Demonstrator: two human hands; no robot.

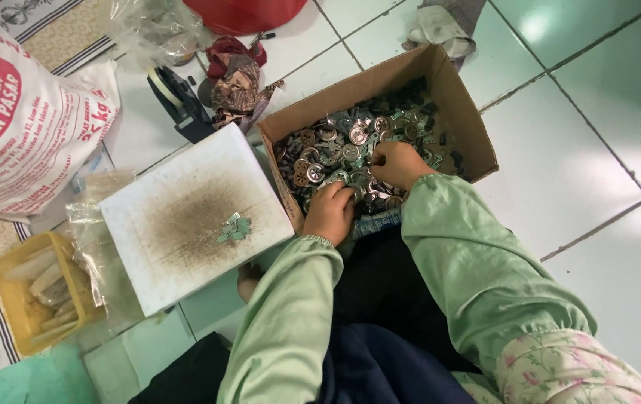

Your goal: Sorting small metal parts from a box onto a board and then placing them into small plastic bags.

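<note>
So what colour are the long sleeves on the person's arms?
Light green sleeves, seen best in the head view.

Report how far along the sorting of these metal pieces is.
Done: a few small metal pieces lie on the stained white board. In hand: left hand and right hand dig in the brown cardboard box. Left: the heap of round metal parts filling it.

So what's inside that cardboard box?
The cardboard box holds a heap of small metal parts, many round and silvery, some darker. Both hands, left hand and right hand, dig into the pile, hiding the pieces beneath them and the box bottom.
</note>
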